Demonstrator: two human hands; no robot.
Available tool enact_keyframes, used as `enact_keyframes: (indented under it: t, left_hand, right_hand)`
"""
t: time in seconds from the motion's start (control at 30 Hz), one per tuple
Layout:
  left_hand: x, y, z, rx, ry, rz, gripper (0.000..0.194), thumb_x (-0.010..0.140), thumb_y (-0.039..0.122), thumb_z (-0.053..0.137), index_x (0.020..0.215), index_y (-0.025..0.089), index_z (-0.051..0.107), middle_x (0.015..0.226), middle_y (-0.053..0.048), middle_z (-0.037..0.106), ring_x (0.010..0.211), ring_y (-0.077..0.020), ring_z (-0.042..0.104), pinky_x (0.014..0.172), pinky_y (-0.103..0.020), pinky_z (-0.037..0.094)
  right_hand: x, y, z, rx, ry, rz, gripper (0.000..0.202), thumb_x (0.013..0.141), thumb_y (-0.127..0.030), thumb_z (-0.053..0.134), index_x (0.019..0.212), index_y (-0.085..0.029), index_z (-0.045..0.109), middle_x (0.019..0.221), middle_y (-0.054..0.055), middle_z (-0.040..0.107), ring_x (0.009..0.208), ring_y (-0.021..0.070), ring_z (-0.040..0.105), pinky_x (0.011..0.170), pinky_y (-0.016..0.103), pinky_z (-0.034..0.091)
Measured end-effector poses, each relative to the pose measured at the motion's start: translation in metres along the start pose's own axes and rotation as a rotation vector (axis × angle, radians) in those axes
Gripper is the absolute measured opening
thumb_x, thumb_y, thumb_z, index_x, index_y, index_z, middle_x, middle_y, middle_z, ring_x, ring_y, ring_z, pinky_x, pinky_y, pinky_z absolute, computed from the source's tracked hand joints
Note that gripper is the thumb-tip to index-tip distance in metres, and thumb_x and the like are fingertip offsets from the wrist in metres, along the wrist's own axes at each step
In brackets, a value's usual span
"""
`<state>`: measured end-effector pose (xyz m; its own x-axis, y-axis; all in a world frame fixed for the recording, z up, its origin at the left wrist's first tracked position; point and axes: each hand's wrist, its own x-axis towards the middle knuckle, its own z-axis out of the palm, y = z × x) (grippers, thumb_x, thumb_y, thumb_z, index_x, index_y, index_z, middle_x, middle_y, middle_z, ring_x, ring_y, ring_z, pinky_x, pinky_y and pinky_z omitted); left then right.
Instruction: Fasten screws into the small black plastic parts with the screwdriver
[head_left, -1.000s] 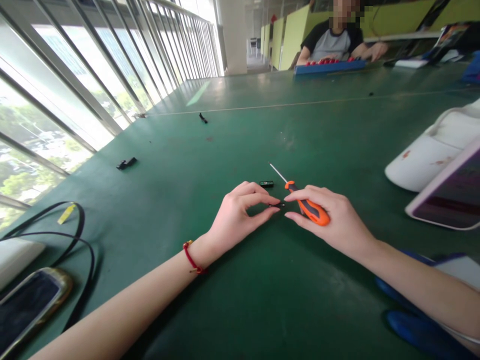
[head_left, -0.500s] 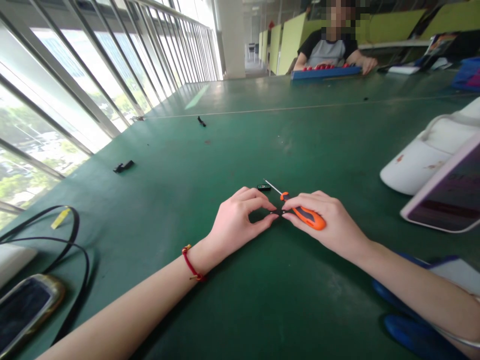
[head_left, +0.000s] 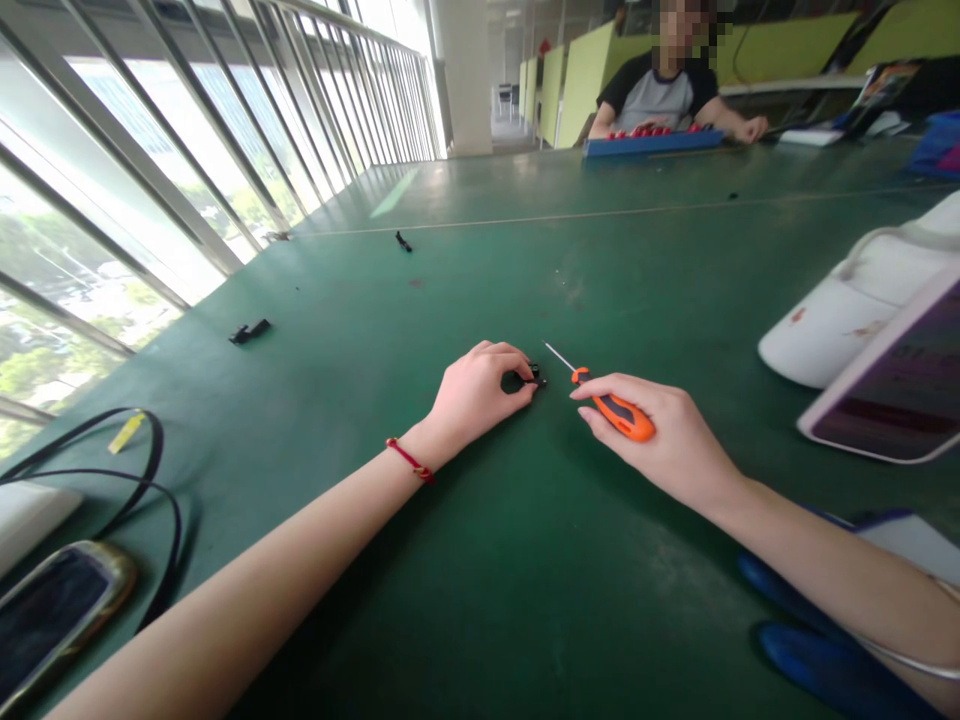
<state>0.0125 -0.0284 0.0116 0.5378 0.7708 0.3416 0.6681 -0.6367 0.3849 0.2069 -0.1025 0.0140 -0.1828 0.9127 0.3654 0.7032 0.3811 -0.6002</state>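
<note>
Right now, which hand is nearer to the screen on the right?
Right. The right hand, holding the orange screwdriver, is left of the screen; the left hand is farther left, pinching a small dark piece.

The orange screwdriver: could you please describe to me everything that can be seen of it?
The screwdriver has a bulging orange handle with dark inlays, which look like rubber, and a thin, straight, silvery shaft, apparently metal. It lies in the right hand, which covers part of the handle. The shaft points away from the person and to the left, its tip free, above the green table. The shape of the tip is too small to tell. No damage shows on the visible parts.
</note>
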Motion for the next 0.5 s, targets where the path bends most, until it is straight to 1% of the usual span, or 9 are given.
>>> enact_keyframes:
  t: [0.07, 0.13, 0.17, 0.23, 0.3, 0.37, 0.4, 0.43, 0.5]
  left_hand:
    - [-0.002, -0.001, -0.003, 0.003, -0.002, -0.01, 0.01, 0.076, 0.024, 0.058, 0.077, 0.02, 0.067, 0.097, 0.0, 0.068, 0.093, -0.0186, 0.059, 0.086, -0.032, 0.047]
    - [-0.009, -0.01, -0.013, 0.01, 0.017, -0.036, 0.011, 0.076, 0.025, 0.058, 0.078, 0.02, 0.067, 0.096, -0.002, 0.068, 0.092, -0.0185, 0.06, 0.086, -0.031, 0.047]
    - [-0.014, -0.017, -0.021, 0.014, 0.04, -0.065, 0.012, 0.076, 0.026, 0.058, 0.079, 0.02, 0.068, 0.097, -0.002, 0.068, 0.091, -0.0183, 0.06, 0.086, -0.031, 0.047]
    - [-0.028, -0.038, -0.041, 0.016, 0.113, -0.175, 0.016, 0.077, 0.029, 0.058, 0.082, 0.019, 0.069, 0.097, -0.002, 0.068, 0.088, -0.0176, 0.061, 0.083, -0.029, 0.047]
    - [-0.044, -0.064, -0.064, 0.047, 0.212, -0.353, 0.022, 0.076, 0.034, 0.059, 0.084, 0.016, 0.069, 0.094, -0.004, 0.069, 0.087, -0.0184, 0.062, 0.079, -0.028, 0.047]
    - [-0.06, -0.087, -0.088, 0.159, 0.313, -0.619, 0.03, 0.074, 0.039, 0.06, 0.087, 0.014, 0.07, 0.087, -0.004, 0.069, 0.08, -0.0194, 0.062, 0.073, -0.028, 0.045]
    - [-0.068, -0.097, -0.098, 0.226, 0.294, -0.751, 0.033, 0.071, 0.041, 0.062, 0.09, 0.015, 0.07, 0.083, -0.003, 0.069, 0.078, -0.0201, 0.061, 0.071, -0.028, 0.044]
    - [-0.075, -0.104, -0.107, 0.272, 0.275, -0.833, 0.037, 0.07, 0.043, 0.062, 0.095, 0.016, 0.07, 0.083, -0.003, 0.068, 0.079, -0.0209, 0.061, 0.068, -0.027, 0.043]
    - [-0.086, -0.112, -0.121, 0.332, 0.275, -0.978, 0.042, 0.067, 0.046, 0.063, 0.096, 0.018, 0.07, 0.082, -0.004, 0.068, 0.08, -0.0221, 0.06, 0.063, -0.026, 0.04]
  right_hand:
    - [0.0, 0.0, 0.0, 0.008, 0.0, -0.011, 0.015, 0.079, -0.021, 0.056, 0.091, -0.02, 0.064, 0.095, 0.003, 0.069, 0.081, 0.0157, 0.064, 0.076, 0.029, 0.049]
    - [0.0, -0.001, 0.0, 0.021, -0.01, -0.017, 0.015, 0.079, -0.021, 0.056, 0.091, -0.02, 0.064, 0.095, 0.003, 0.069, 0.082, 0.0156, 0.064, 0.075, 0.029, 0.05]
    - [0.0, -0.001, 0.0, 0.032, -0.018, -0.02, 0.015, 0.078, -0.021, 0.056, 0.091, -0.02, 0.064, 0.095, 0.003, 0.069, 0.082, 0.0157, 0.065, 0.075, 0.029, 0.05]
    - [0.0, -0.002, 0.0, 0.056, -0.038, -0.024, 0.014, 0.078, -0.021, 0.056, 0.09, -0.02, 0.064, 0.095, 0.003, 0.069, 0.083, 0.016, 0.065, 0.074, 0.029, 0.051]
    - [-0.001, -0.002, 0.0, 0.069, -0.053, -0.027, 0.014, 0.078, -0.02, 0.056, 0.09, -0.021, 0.064, 0.095, 0.003, 0.07, 0.082, 0.0162, 0.066, 0.073, 0.029, 0.051]
    - [0.0, -0.002, 0.001, 0.069, -0.051, -0.033, 0.014, 0.078, -0.019, 0.056, 0.089, -0.021, 0.065, 0.095, 0.003, 0.07, 0.082, 0.016, 0.066, 0.073, 0.028, 0.051]
    - [0.0, -0.002, 0.001, 0.069, -0.051, -0.036, 0.014, 0.078, -0.019, 0.056, 0.089, -0.02, 0.065, 0.094, 0.003, 0.07, 0.081, 0.0159, 0.066, 0.073, 0.028, 0.051]
    - [0.0, -0.002, 0.001, 0.07, -0.048, -0.039, 0.014, 0.078, -0.019, 0.056, 0.088, -0.02, 0.065, 0.093, 0.003, 0.07, 0.08, 0.0157, 0.066, 0.073, 0.028, 0.051]
    - [0.0, -0.001, 0.001, 0.073, -0.047, -0.035, 0.013, 0.077, -0.019, 0.056, 0.086, -0.02, 0.065, 0.092, 0.003, 0.07, 0.078, 0.0153, 0.066, 0.072, 0.028, 0.051]
